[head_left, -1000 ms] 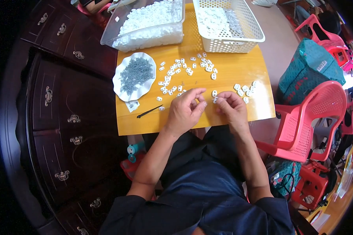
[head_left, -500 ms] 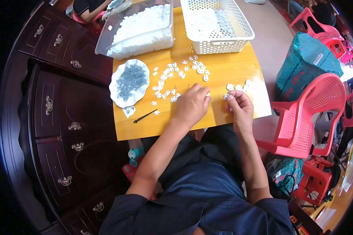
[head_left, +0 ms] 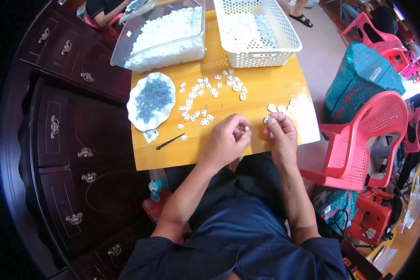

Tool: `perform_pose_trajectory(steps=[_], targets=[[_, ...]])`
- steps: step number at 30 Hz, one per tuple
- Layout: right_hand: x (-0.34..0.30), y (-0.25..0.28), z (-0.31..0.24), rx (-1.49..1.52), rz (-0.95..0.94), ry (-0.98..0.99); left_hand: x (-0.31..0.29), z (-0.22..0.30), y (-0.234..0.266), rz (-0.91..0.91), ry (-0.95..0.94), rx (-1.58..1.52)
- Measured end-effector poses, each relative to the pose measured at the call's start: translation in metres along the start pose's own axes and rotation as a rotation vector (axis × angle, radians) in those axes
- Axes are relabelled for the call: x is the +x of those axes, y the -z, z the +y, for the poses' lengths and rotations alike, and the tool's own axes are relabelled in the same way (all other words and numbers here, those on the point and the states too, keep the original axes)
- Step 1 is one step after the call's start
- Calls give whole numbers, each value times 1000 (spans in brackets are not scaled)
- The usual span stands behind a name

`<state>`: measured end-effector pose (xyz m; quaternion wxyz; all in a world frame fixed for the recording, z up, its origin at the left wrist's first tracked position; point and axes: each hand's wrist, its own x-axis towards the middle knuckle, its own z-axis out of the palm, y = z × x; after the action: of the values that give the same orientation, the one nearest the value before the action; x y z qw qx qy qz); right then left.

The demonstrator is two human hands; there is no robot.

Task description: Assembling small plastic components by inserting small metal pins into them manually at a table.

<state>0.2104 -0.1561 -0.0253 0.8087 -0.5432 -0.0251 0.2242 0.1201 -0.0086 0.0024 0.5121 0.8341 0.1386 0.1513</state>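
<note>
Nearby, tub (head_left: 120, 51) of white pieces (head_left: 165, 35), plate (head_left: 163, 115) (grey bits (head_left: 153, 98))

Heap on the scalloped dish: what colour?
The heap is grey, on a white scalloped dish; best seen in the head view.

Apparently a household workroom: dark panelled cabinet (head_left: 98, 205) left of the wooden table (head_left: 261, 86), pink plastic armchair (head_left: 381, 114) right of it, perforated basket (head_left: 261, 59) of small parts (head_left: 242, 30) on it.
</note>
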Motion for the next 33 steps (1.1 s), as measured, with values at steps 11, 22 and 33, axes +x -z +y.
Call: perform_pose_trajectory(steps=[11, 22, 33], targets=[[-7, -8, 0, 282, 25, -197, -40, 8, -46, -53, -72, -301], [-9, -10, -3, 247, -7, -136, -38, 12, -39, -138, -52, -245], [-9, -8, -2, -33, -126, -37, -18, -5, 2, -14, 90, -384]])
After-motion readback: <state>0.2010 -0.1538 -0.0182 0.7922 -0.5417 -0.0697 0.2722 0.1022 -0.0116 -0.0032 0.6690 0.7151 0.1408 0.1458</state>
